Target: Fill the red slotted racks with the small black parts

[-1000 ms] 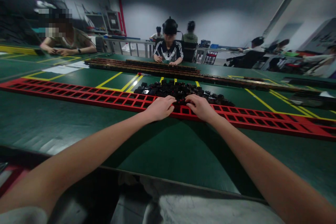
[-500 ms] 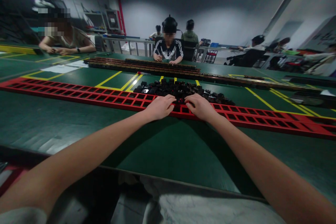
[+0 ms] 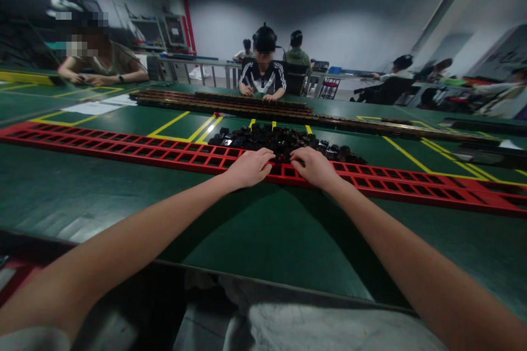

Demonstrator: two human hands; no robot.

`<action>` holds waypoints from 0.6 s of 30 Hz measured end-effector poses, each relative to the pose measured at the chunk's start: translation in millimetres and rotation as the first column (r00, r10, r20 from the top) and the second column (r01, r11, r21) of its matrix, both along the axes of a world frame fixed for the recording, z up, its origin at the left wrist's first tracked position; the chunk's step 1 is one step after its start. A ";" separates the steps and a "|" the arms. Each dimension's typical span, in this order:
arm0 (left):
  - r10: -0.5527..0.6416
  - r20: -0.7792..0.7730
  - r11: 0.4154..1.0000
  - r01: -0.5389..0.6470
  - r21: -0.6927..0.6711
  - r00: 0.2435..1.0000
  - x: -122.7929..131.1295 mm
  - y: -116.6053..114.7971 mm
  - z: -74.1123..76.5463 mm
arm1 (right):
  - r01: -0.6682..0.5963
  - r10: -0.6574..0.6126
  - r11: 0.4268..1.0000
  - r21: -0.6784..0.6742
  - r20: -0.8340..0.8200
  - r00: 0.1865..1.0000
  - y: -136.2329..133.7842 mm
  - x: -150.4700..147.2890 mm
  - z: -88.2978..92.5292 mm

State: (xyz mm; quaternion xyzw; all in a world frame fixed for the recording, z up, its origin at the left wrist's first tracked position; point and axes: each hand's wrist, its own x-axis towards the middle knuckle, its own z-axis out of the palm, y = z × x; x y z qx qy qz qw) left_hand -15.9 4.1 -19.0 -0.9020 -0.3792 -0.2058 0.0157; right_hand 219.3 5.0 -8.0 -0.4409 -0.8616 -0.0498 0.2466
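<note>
A heap of small black parts just beyond a red frame

The black parts are judged to be light and rigid, probably moulded plastic, since hard edges and small glints are shown across the heap. Their faces may prove slightly slippery, and any fine projections, too small to be made out, could be fragile. Each piece is probably best taken by opposite sides, between thumb and fingertips, and drawn from the loose edge of the heap so that neighbours are not dragged along. The red frame is judged stiff across its narrow width but, being long, likely to flex if raised by one end; it is best steadied along its near edge.

The heap is spread on the green table, along the far side of the frame and directly ahead of the fingertips. The left hand and the right hand are held over the frame's middle, with a narrow gap between them. The fingers of both are bent inward, with the thumbs brought near. Whether a part is pinched in either hand cannot be told, as the fingertips are set against dark pieces. Whether the dark cells nearby are filled cannot be told either.
</note>
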 end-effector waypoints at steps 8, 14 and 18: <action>0.002 0.008 1.000 -0.002 0.009 1.000 -0.5 -0.9 -0.6 | 0.026 -0.025 0.999 0.046 -0.012 1.000 0.7 -0.6 -1.8; -0.003 0.016 1.000 0.003 -0.008 1.000 -1.4 0.4 -0.6 | 0.326 -0.330 0.936 0.134 0.005 0.944 3.5 19.6 3.9; 0.002 0.001 1.000 -0.002 -0.015 1.000 -1.2 -1.1 1.2 | 0.469 -0.478 0.878 0.098 0.102 0.872 7.6 37.9 5.6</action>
